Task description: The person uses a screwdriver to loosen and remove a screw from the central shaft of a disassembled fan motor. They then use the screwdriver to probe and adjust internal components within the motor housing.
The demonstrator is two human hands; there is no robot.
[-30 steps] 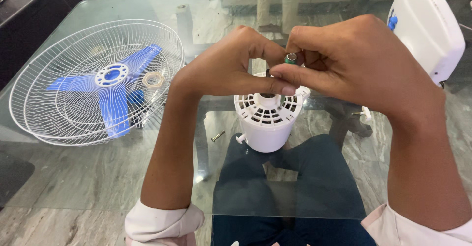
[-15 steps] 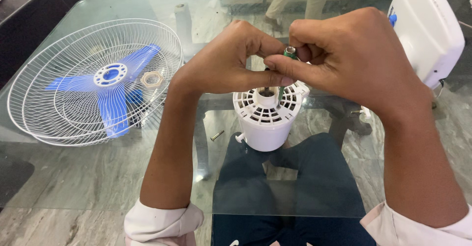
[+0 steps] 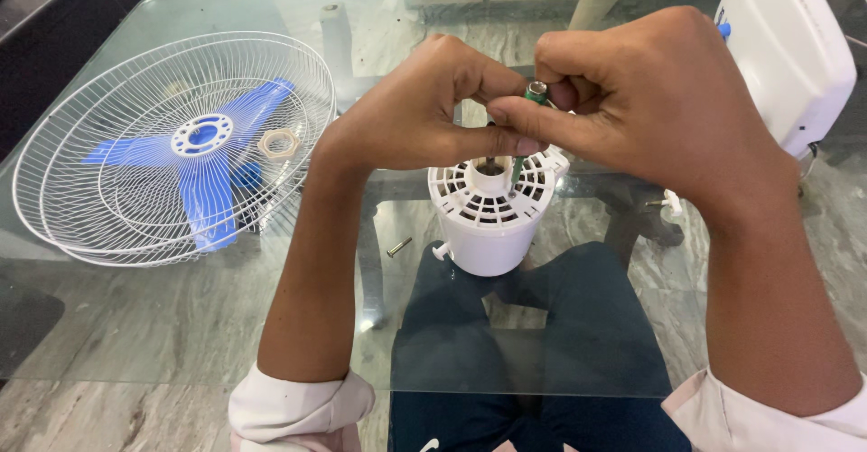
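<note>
A white round fan motor housing (image 3: 489, 222) with slotted vents stands on the glass table (image 3: 181, 326) in front of me. Both hands hover right above it. My right hand (image 3: 650, 118) pinches a small green-handled screwdriver (image 3: 533, 97), whose shaft points down into the top of the housing. My left hand (image 3: 411, 113) is closed beside it, fingertips touching the screwdriver's shaft near the right hand's fingers. The tip of the tool is partly hidden by my fingers.
A white wire fan guard (image 3: 172, 145) lies at the left with a blue fan blade (image 3: 208, 158) and a cream plastic nut (image 3: 278, 144) inside it. A loose screw (image 3: 398, 247) lies left of the housing. A white fan body part (image 3: 790, 50) sits far right.
The hands stay over the housing. The right hand's fingers have shifted slightly on the screwdriver, as if turning it; the housing has not moved.
</note>
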